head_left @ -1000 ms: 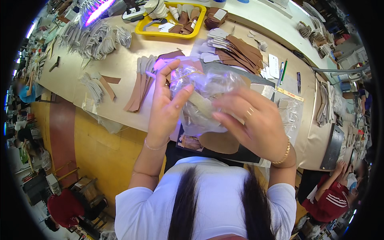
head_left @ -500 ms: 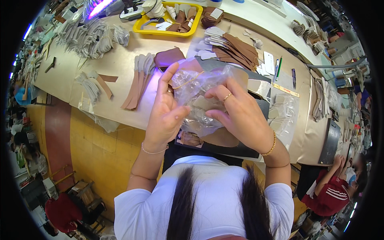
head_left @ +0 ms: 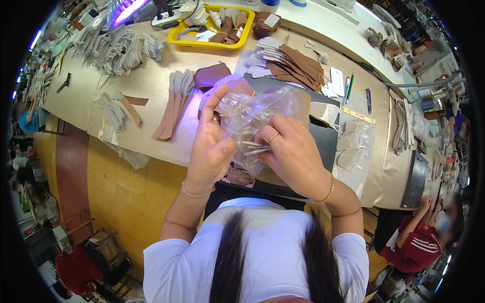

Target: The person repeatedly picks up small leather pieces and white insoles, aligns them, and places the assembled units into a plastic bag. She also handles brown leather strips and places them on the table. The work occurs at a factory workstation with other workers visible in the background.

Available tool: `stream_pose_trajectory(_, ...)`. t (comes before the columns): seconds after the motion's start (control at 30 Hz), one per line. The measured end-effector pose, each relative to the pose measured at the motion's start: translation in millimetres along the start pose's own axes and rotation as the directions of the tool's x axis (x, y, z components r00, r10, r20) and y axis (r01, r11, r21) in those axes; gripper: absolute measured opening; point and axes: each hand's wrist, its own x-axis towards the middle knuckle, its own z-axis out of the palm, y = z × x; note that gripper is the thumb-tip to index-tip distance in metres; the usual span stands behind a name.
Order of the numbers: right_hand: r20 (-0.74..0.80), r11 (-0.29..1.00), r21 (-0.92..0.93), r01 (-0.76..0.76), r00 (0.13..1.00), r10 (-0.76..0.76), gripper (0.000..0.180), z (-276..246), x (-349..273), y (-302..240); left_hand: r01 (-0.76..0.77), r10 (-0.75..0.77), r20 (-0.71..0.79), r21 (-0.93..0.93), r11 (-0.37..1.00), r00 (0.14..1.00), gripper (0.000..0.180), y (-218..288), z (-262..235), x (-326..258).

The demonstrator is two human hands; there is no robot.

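Observation:
A clear plastic bag [head_left: 262, 107] is held above the table in front of me, a thin elastic band round its upper left part. My left hand [head_left: 212, 139] supports its left side, fingers upright behind and thumb in front. At the mouth of the bag, my right hand [head_left: 293, 154] has its thumb and fingers closed on flat pale grey pieces [head_left: 255, 149], which stick out edge-on toward me. More pale pieces show blurrily through the film. Below the hands lies a dark board [head_left: 323, 144], partly covered by the bag and the right hand.
Brown strips with grey ends [head_left: 177, 106] lie left of the bag, a brown pouch-like piece [head_left: 211, 74] behind it. Farther back are a yellow tray [head_left: 209, 45] and fanned brown strips [head_left: 295, 63]. Pens [head_left: 348, 88], a ruler [head_left: 359, 115] and another bag of pale pieces [head_left: 351, 144] lie right.
My right hand has moved lower and slightly left, its open fingers closing on the pale pieces, which now stick out of the bag. The left hand has barely moved.

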Motion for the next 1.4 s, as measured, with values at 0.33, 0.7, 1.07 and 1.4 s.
stream_pose_trajectory(0.33, -0.327, 0.611, 0.792, 0.018, 0.856, 0.399, 0.021, -46.8, -28.9, 39.2, -0.008, 0.012, 0.043, -0.088, 0.996, 0.999, 0.084, 8.7, -6.0, 4.5)
stream_pose_trajectory(0.7, -0.005, 0.514, 0.829, -0.218, 0.918, 0.396, 0.024, -38.5, -26.9, 22.5, -0.178, 0.195, 0.087, -0.171, 0.969, 0.977, 0.071, 15.7, 13.0, 9.8)
stream_pose_trajectory(1.07, -0.65, 0.736, 0.676, 0.04, 0.504, 0.569, 0.027, -111.7, -173.7, 72.2, -0.2, 0.198, -0.033, -0.082, 0.976, 0.98, 0.064, 13.8, -6.1, 31.1)
stream_pose_trajectory(1.4, -0.419, 0.337, 0.751, 0.568, 0.015, 0.908, 0.032, 3.2, -435.0, 105.5, -0.146, 0.147, -0.018, 0.043, 0.988, 0.989, 0.057, 26.3, -1.3, 53.1)
